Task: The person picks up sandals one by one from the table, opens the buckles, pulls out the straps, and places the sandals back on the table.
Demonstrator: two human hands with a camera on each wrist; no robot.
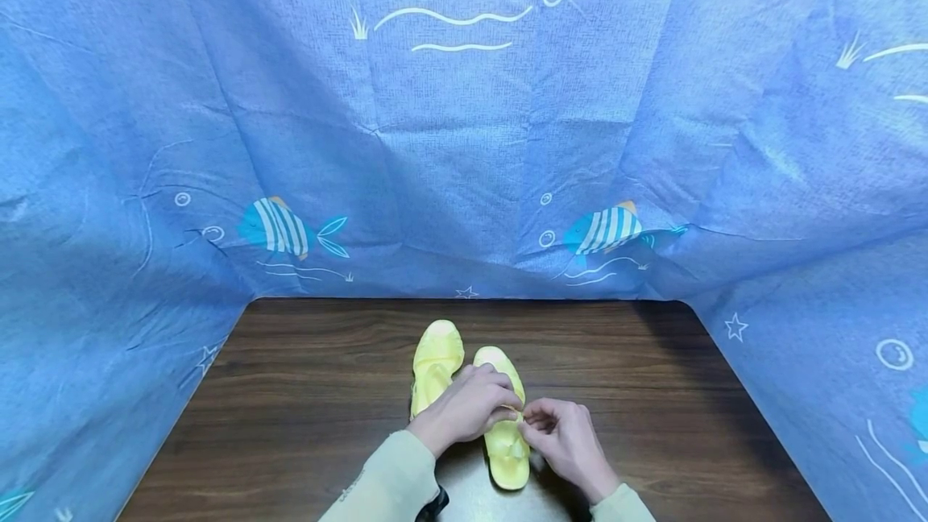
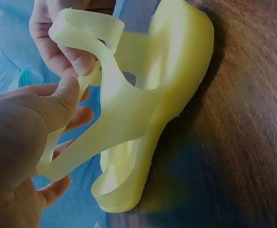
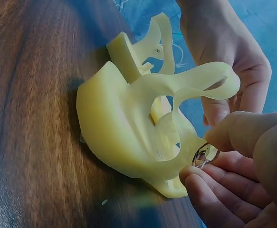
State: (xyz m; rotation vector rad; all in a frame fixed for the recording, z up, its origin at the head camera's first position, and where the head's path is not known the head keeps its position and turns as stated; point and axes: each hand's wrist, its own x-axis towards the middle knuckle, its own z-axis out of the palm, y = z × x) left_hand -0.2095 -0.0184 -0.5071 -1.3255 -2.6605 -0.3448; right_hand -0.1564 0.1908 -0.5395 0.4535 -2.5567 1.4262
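Two pale yellow sandals lay side by side on a dark wooden table (image 1: 304,393), and both hands worked on the nearer sandal (image 1: 506,449). Its material looked like soft, smooth rubber or plastic, a little glossy and half translucent where the light passed through the thin parts. The sole was thick and rounded at the edge, and flat bands rose from it in curves.

The left hand (image 1: 464,408) lay over the middle of this sandal. In the left wrist view its thumb (image 2: 62,97) pressed against a thin strap (image 2: 88,26), so this hand was pinching the strap, with the other fingers curled behind it and mostly hidden. The right hand (image 1: 565,435) met it just beside the left fingertips. Its thumb and forefinger were closed on a small metal buckle (image 3: 205,154), which shone between the fingertips in the right wrist view; the rest of the buckle was covered by the fingers, so its shape was hard to make out.

The second sandal (image 1: 435,361) lay beyond the left fingers, touching or almost touching the first one; I could not tell which. Its heel part was hidden under the left hand.

The table had a clear wood grain with long streaks. Behind and on both sides hung a blue cloth (image 1: 464,143) with a woven texture, wrinkles, and printed striped fish, bubbles and stars. Light green sleeves (image 1: 384,482) covered both wrists, and they were cut off by the lower edge of the head view
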